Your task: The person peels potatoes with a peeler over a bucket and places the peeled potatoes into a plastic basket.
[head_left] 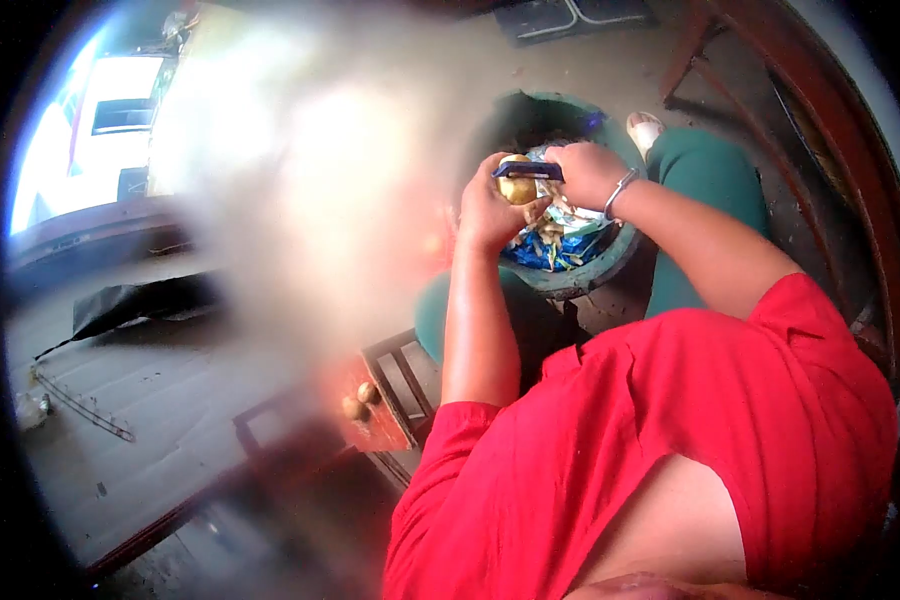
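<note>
My left hand [488,212] is closed around a yellowish potato [517,190], holding it over a round bin [570,285]. In my right hand [585,172] is a dark peeler [530,171], which lies across the potato's upper side. A metal bangle [620,193] circles my right wrist. Below both hands, the bin holds pale peelings [553,232] and crumpled blue plastic [570,253]. Part of the potato is hidden behind the peeler and my fingers.
Two potatoes [360,402] rest on a reddish wooden surface [375,430] near my left elbow. A table with a pale top [170,400] stands at left, bearing a black item [140,305]. Dark reddish furniture [850,130] rises at right. A whitish blur covers the middle left.
</note>
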{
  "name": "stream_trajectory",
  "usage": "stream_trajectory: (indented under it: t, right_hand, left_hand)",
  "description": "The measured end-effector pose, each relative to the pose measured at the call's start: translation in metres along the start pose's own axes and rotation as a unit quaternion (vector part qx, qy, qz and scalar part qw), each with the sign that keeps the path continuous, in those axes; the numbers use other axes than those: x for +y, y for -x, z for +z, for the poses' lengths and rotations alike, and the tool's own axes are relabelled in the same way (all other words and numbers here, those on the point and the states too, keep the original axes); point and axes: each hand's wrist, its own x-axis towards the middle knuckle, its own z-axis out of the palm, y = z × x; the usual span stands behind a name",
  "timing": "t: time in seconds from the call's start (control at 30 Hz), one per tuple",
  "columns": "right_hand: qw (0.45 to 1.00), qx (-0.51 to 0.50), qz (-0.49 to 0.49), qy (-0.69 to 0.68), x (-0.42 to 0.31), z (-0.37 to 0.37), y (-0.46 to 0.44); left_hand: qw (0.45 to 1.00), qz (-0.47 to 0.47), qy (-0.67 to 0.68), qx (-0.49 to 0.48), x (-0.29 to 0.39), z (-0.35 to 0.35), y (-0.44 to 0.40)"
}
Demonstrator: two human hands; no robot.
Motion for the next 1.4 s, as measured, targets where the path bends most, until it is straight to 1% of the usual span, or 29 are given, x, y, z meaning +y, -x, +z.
stream_trajectory:
  t: [0.13,0.23,0.27,0.3,0.33,0.4,0.43,0.5,0.53,0.6,0.67,0.73,0.8,0.83,0.87,0.93,1.07,1.13,1.23,1.33,1.4]
  right_hand:
    - [1.0,-0.005,0.017,0.007,0.003,0.002,-0.001]
    - [0.999,0.004,0.027,-0.02,0.009,0.004,-0.004]
    - [0.998,0.007,0.055,-0.021,0.013,0.005,-0.007]
    - [0.996,0.01,0.082,-0.021,0.018,0.004,-0.011]
    - [0.992,-0.021,0.121,-0.034,0.022,0.002,-0.016]
    - [0.991,0.021,0.121,-0.05,0.025,0.006,-0.017]
    - [0.992,0.021,0.118,-0.047,0.026,0.005,-0.017]
    - [0.986,-0.009,0.108,-0.124,0.021,0.004,-0.011]
    - [0.987,-0.012,0.107,-0.123,0.015,0.002,-0.007]
    - [0.993,0.015,0.015,-0.114,0.004,-0.001,-0.002]
    - [0.996,0.013,-0.035,-0.087,0.006,0.006,-0.002]
    - [0.998,0.003,-0.058,-0.033,-0.007,-0.004,0.006]
    - [0.998,-0.01,-0.057,-0.022,-0.012,-0.008,0.008]
    - [0.998,-0.023,-0.056,-0.011,-0.013,-0.008,0.009]
    - [0.998,-0.023,-0.055,-0.013,-0.009,-0.005,0.008]
    - [0.997,-0.017,-0.076,-0.006,-0.004,-0.001,0.005]
    - [0.997,-0.025,-0.072,-0.009,-0.002,-0.003,0.005]
    - [0.997,-0.027,-0.071,-0.005,-0.001,-0.001,0.004]
    - [0.998,-0.026,-0.065,-0.003,-0.003,-0.004,0.005]
    - [0.998,-0.025,-0.053,0.014,-0.004,-0.002,0.005]
    - [0.999,-0.023,-0.043,0.017,-0.003,0.0,0.004]
  left_hand:
    - [1.0,0.003,-0.018,0.003,0.004,0.0,0.001]
    - [0.999,0.004,-0.039,-0.009,-0.008,0.0,-0.005]
    - [0.999,0.004,-0.039,-0.009,-0.011,0.001,-0.004]
    - [0.999,-0.001,-0.029,-0.016,0.0,-0.001,0.0]
    - [1.0,-0.006,-0.018,-0.023,0.006,-0.003,0.001]
    - [1.0,0.007,-0.013,-0.019,-0.001,-0.002,0.0]
    - [1.0,0.016,-0.011,-0.009,-0.004,-0.001,-0.001]
    - [1.0,0.024,-0.008,0.004,-0.009,0.002,0.0]
    - [0.999,0.032,-0.025,0.012,-0.01,0.001,0.0]
    - [0.998,0.041,-0.043,0.019,-0.009,-0.001,0.0]
    - [0.999,0.043,-0.016,0.02,-0.008,0.0,0.001]
    - [0.999,0.032,-0.002,0.006,-0.005,0.001,0.0]
    - [0.998,-0.007,0.061,0.005,-0.003,0.002,0.002]
    - [0.999,0.02,0.045,0.006,-0.011,0.002,-0.001]
    - [0.999,0.019,0.044,0.004,-0.013,0.004,-0.002]
    - [0.995,-0.029,0.098,-0.017,-0.015,0.006,-0.005]
    - [0.995,-0.015,0.093,-0.012,-0.02,0.006,-0.008]
    - [0.996,0.016,0.091,0.002,-0.016,0.005,-0.008]
    - [0.994,-0.011,0.11,0.002,-0.003,0.002,-0.004]
    - [0.992,-0.018,0.127,-0.003,-0.007,0.004,-0.003]
    - [0.993,-0.015,0.115,-0.002,-0.008,0.003,-0.003]
